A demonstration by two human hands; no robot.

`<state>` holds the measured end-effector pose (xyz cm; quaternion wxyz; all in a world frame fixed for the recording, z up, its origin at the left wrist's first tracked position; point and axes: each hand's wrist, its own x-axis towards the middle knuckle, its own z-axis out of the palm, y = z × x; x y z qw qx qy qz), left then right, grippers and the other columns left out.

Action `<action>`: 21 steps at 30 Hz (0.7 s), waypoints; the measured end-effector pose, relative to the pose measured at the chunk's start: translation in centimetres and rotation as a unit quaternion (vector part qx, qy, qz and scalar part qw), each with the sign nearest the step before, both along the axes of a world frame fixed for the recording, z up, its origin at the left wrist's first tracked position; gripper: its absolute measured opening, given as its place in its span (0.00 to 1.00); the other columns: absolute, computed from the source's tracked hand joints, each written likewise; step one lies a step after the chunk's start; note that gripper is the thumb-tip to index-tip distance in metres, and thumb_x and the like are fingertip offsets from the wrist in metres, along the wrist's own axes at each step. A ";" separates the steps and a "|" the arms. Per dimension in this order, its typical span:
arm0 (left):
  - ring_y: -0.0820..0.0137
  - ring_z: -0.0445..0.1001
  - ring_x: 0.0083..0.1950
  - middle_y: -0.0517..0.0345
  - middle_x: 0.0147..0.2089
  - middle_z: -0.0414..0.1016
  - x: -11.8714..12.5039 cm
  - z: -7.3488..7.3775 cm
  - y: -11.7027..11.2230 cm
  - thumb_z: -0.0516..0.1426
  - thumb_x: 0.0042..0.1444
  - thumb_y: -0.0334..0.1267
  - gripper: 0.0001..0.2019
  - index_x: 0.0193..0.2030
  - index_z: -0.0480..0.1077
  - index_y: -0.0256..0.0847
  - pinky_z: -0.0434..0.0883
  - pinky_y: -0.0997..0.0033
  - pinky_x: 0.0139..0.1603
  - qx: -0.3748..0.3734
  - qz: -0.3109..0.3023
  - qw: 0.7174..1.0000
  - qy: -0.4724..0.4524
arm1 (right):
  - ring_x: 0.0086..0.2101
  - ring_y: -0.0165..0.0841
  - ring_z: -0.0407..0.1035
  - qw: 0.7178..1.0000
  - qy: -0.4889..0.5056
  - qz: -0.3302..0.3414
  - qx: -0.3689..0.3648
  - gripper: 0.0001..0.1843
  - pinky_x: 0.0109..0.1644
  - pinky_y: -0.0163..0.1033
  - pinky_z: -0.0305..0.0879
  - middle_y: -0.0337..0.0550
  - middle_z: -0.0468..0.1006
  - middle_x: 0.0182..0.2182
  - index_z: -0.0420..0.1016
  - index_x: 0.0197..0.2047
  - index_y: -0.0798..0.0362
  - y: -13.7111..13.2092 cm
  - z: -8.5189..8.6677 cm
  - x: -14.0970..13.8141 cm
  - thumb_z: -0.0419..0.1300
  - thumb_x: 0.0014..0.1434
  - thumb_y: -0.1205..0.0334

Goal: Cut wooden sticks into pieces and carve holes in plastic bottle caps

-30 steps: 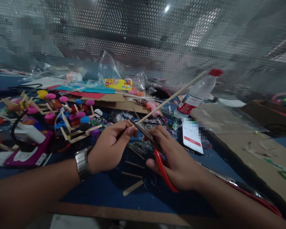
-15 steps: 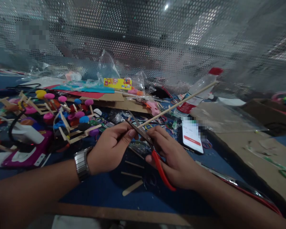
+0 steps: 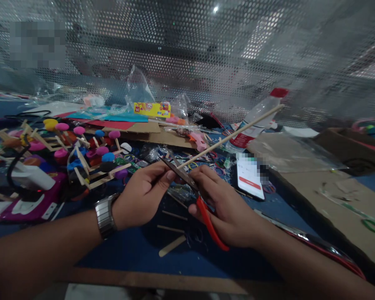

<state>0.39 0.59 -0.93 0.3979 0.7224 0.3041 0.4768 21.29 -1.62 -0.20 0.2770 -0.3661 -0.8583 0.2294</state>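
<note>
Two hands: close together above the blue table [image 3: 128, 254], almost touching.
Left hand [image 3: 140, 196]: fingers pinched shut on the near end of the thin wooden stick [image 3: 234, 133]; a metal watch [image 3: 104, 216] is on the wrist.
Right hand [image 3: 228, 208]: wrapped tight around the red-handled scissors [image 3: 211, 227], with the blades against the stick right by the left fingertips.
Thin wooden stick: up in the air, slanting away to the right, with its far tip in front of the water bottle [image 3: 256, 118].
Phone [image 3: 249, 179]: flat on the table, just right of the right hand.
Flat craft stick [image 3: 171, 246]: on the table below the hands.
</note>
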 end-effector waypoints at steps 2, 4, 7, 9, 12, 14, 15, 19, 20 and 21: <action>0.72 0.72 0.34 0.61 0.28 0.70 -0.1 -0.1 0.0 0.54 0.68 0.41 0.12 0.37 0.74 0.39 0.71 0.74 0.39 -0.002 0.000 1.000 0.002 | 0.44 0.41 0.66 1.000 0.001 0.001 -0.004 0.20 0.49 0.47 0.66 0.50 0.66 0.45 0.66 0.54 0.55 0.0 0.0 0.0 0.59 0.65 0.50; 0.72 0.73 0.35 0.60 0.30 0.73 -0.1 -0.1 0.0 0.53 0.68 0.39 0.11 0.38 0.75 0.39 0.72 0.74 0.40 -0.004 -0.002 1.000 -0.001 | 0.43 0.40 0.66 1.000 0.004 0.003 -0.011 0.20 0.49 0.47 0.66 0.50 0.66 0.45 0.66 0.54 0.55 0.0 -0.1 0.0 0.58 0.66 0.50; 0.72 0.74 0.37 0.58 0.35 0.78 -0.1 0.0 -0.1 0.53 0.68 0.37 0.11 0.40 0.75 0.39 0.72 0.75 0.41 -0.003 -0.010 1.000 -0.005 | 0.42 0.40 0.65 1.000 0.014 0.007 -0.017 0.20 0.48 0.47 0.66 0.49 0.66 0.45 0.66 0.54 0.54 0.1 -0.1 -0.1 0.58 0.66 0.49; 0.72 0.74 0.38 0.58 0.36 0.78 -0.1 0.2 -0.2 0.52 0.69 0.36 0.11 0.41 0.75 0.39 0.72 0.75 0.40 0.004 -0.014 1.000 -0.002 | 0.43 0.40 0.65 1.000 0.022 0.011 -0.017 0.21 0.48 0.47 0.66 0.48 0.66 0.45 0.66 0.54 0.54 0.1 -0.1 0.0 0.58 0.66 0.48; 0.72 0.75 0.39 0.58 0.36 0.78 -0.2 0.3 -0.1 0.52 0.68 0.34 0.11 0.41 0.76 0.39 0.71 0.77 0.40 0.034 -0.013 0.999 0.018 | 0.45 0.41 0.65 0.999 0.027 0.016 -0.017 0.22 0.50 0.48 0.66 0.49 0.67 0.45 0.66 0.54 0.53 0.1 -0.1 0.0 0.58 0.66 0.47; 0.72 0.76 0.39 0.58 0.36 0.79 -0.3 0.3 0.0 0.52 0.68 0.32 0.10 0.41 0.76 0.39 0.71 0.77 0.41 0.063 -0.008 0.997 0.037 | 0.45 0.42 0.65 0.999 0.026 0.018 -0.016 0.23 0.51 0.50 0.66 0.50 0.67 0.45 0.66 0.54 0.54 0.1 -0.1 0.0 0.57 0.65 0.45; 0.73 0.76 0.39 0.58 0.36 0.79 -0.3 0.3 0.0 0.52 0.68 0.32 0.10 0.40 0.75 0.38 0.71 0.77 0.41 0.076 -0.004 0.996 0.045 | 0.45 0.42 0.65 0.999 0.025 0.017 -0.014 0.24 0.51 0.50 0.67 0.50 0.67 0.45 0.66 0.54 0.54 0.1 -0.1 -0.1 0.57 0.65 0.44; 0.73 0.75 0.35 0.58 0.33 0.79 -0.4 0.4 -0.1 0.52 0.66 0.29 0.10 0.36 0.74 0.38 0.70 0.77 0.37 0.106 0.014 0.991 0.075 | 0.46 0.43 0.66 1.000 0.010 0.010 0.003 0.23 0.50 0.51 0.68 0.51 0.69 0.45 0.67 0.52 0.53 0.0 0.0 -0.2 0.56 0.65 0.43; 0.73 0.74 0.34 0.58 0.33 0.79 -0.4 0.5 -0.2 0.52 0.65 0.29 0.10 0.36 0.74 0.38 0.70 0.77 0.36 0.110 0.016 0.991 0.079 | 0.46 0.44 0.66 1.000 0.004 0.004 0.008 0.23 0.50 0.51 0.68 0.51 0.69 0.45 0.67 0.52 0.53 -0.1 0.0 -0.2 0.56 0.65 0.43; 0.73 0.74 0.33 0.58 0.33 0.78 -0.4 0.5 -0.2 0.52 0.65 0.28 0.10 0.36 0.74 0.38 0.70 0.77 0.36 0.114 0.015 0.990 0.082 | 0.46 0.44 0.66 1.000 -0.002 -0.003 0.013 0.23 0.50 0.52 0.69 0.52 0.68 0.46 0.67 0.52 0.53 -0.1 0.0 -0.3 0.56 0.65 0.43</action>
